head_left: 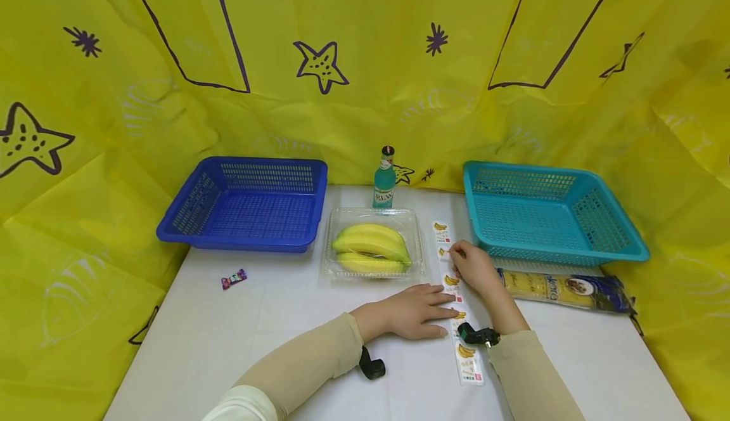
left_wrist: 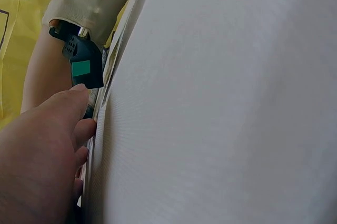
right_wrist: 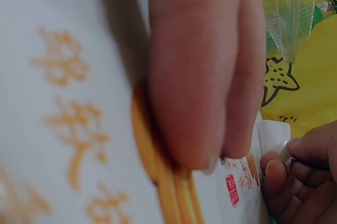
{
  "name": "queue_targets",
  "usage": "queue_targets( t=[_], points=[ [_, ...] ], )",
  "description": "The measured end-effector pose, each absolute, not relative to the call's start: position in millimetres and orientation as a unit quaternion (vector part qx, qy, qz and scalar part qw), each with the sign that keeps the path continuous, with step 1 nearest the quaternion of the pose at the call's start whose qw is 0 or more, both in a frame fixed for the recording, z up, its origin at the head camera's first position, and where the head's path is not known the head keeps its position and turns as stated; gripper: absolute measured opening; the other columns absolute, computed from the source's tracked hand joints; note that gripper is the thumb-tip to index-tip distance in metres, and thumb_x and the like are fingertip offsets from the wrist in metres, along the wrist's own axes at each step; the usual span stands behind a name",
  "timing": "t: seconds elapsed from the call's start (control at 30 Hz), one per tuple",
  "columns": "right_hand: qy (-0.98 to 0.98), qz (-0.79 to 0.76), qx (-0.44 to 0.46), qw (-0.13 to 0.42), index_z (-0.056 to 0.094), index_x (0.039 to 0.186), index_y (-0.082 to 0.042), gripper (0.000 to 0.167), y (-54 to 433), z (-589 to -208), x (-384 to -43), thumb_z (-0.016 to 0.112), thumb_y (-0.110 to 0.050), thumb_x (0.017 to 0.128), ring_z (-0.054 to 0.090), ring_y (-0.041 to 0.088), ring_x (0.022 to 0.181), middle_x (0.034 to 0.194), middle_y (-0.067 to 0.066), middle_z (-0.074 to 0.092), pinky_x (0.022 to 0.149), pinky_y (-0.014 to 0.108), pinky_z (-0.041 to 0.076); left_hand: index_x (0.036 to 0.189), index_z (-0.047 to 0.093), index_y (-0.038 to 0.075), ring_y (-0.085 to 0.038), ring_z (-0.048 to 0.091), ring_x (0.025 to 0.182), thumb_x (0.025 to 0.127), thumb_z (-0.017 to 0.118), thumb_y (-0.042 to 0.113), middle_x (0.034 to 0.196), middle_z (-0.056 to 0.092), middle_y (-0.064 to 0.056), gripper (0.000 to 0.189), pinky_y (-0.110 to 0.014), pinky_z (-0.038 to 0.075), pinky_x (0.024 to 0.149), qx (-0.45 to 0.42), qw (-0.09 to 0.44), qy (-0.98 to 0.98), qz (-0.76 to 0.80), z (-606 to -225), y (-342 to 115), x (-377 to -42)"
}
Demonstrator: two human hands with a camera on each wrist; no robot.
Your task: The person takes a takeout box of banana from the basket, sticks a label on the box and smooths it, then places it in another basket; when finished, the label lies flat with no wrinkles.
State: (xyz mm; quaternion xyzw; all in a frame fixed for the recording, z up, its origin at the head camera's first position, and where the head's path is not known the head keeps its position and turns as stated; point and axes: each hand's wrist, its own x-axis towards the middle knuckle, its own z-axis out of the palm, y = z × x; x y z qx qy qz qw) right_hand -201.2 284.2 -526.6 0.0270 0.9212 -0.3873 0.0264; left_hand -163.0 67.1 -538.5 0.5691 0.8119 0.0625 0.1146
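Observation:
A long strip of banana stickers (head_left: 469, 370) lies lengthwise on the table. My left hand (head_left: 419, 312) rests on it with straight, spread fingers, and in the right wrist view the fingertips press on a printed banana. Farther up the strip, my right hand (head_left: 473, 267) pinches a sticker (right_wrist: 275, 135) between thumb and forefinger, its edge lifted off the strip. Left of the strip stands a clear plastic box (head_left: 422, 243) with bananas (head_left: 371, 241) inside. The left wrist view shows mostly tablecloth and part of my left hand (left_wrist: 45, 150).
A blue basket (head_left: 242, 243) stands at the back left, a teal basket (head_left: 547, 255) at the back right. Between them is a green bottle (head_left: 384, 183). A pasta packet (head_left: 564, 290) lies right of my right hand; a wrapped candy (head_left: 234, 279) lies at left.

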Motion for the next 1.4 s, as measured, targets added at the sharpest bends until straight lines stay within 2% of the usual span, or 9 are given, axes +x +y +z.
queue_targets(
  t=[0.3,0.4,0.53,0.63,0.8,1.03,1.17,1.3,1.4],
  points=[
    [0.935,-0.353,0.041,0.0,0.054,0.113,-0.001,0.024,280,-525,-204,0.04,-0.019,0.106,0.061,0.018,0.069,0.08,0.012,0.064,0.062,0.029,0.045,0.154,0.028,0.041,-0.015,0.01,0.155,0.103,0.028,0.059,0.165,0.02,0.013,0.054,-0.034,0.01,0.127,0.57,0.116,0.811,0.058,-541,67,-164],
    [0.931,-0.359,0.057,-0.012,0.051,0.117,-0.001,0.026,279,-526,-206,0.036,-0.02,0.107,0.061,0.018,0.064,0.074,0.012,0.064,0.059,0.03,0.045,0.154,0.029,0.041,-0.016,0.011,0.155,0.103,0.029,0.059,0.164,0.021,0.013,0.054,-0.034,0.011,0.127,0.57,0.116,0.811,0.059,-541,67,-164],
    [0.909,-0.407,0.086,-0.013,0.049,0.119,-0.002,0.027,277,-527,-208,0.034,-0.021,0.107,0.064,0.016,0.057,0.073,0.015,0.066,0.056,0.031,0.051,0.154,0.031,0.04,-0.016,0.012,0.155,0.103,0.029,0.059,0.164,0.022,0.012,0.054,-0.035,0.012,0.127,0.57,0.119,0.811,0.062,-539,68,-163],
    [0.887,-0.451,0.1,-0.005,0.047,0.122,-0.001,0.029,276,-527,-210,0.033,-0.022,0.108,0.069,0.016,0.06,0.083,0.02,0.07,0.058,0.03,0.058,0.154,0.03,0.04,-0.016,0.012,0.155,0.103,0.029,0.058,0.164,0.021,0.012,0.054,-0.035,0.012,0.127,0.569,0.122,0.811,0.065,-538,68,-163],
    [0.867,-0.486,0.109,0.002,0.044,0.126,0.0,0.032,273,-524,-213,0.03,-0.023,0.109,0.073,0.019,0.07,0.096,0.027,0.069,0.064,0.03,0.061,0.154,0.031,0.04,-0.016,0.012,0.155,0.103,0.029,0.058,0.165,0.021,0.012,0.053,-0.035,0.012,0.127,0.569,0.121,0.811,0.067,-538,67,-163],
    [0.847,-0.522,0.102,0.01,0.042,0.126,0.0,0.031,268,-524,-215,0.032,-0.024,0.108,0.074,0.027,0.082,0.115,0.03,0.066,0.074,0.036,0.062,0.154,0.03,0.041,-0.017,0.013,0.155,0.103,0.028,0.058,0.164,0.022,0.012,0.053,-0.035,0.012,0.127,0.573,0.108,0.81,0.056,-539,68,-164],
    [0.837,-0.539,0.091,0.01,0.046,0.122,-0.001,0.032,267,-526,-214,0.037,-0.027,0.107,0.074,0.032,0.088,0.126,0.029,0.061,0.079,0.037,0.062,0.154,0.029,0.041,-0.017,0.012,0.155,0.103,0.028,0.058,0.165,0.021,0.012,0.053,-0.035,0.012,0.127,0.573,0.108,0.811,0.054,-540,68,-164],
    [0.845,-0.527,0.083,-0.016,0.057,0.111,-0.002,0.037,266,-528,-212,0.044,-0.036,0.105,0.071,0.025,0.09,0.118,0.02,0.062,0.08,0.031,0.06,0.154,0.029,0.042,-0.017,0.012,0.155,0.103,0.028,0.059,0.165,0.02,0.013,0.053,-0.035,0.012,0.127,0.572,0.112,0.811,0.057,-541,68,-165],
    [0.864,-0.495,0.076,-0.045,0.062,0.108,-0.005,0.032,268,-531,-212,0.05,-0.034,0.103,0.065,0.024,0.095,0.113,0.016,0.065,0.082,0.03,0.053,0.154,0.029,0.042,-0.017,0.012,0.155,0.103,0.029,0.058,0.165,0.02,0.012,0.053,-0.035,0.012,0.127,0.573,0.112,0.81,0.057,-541,68,-164]
  ],
)
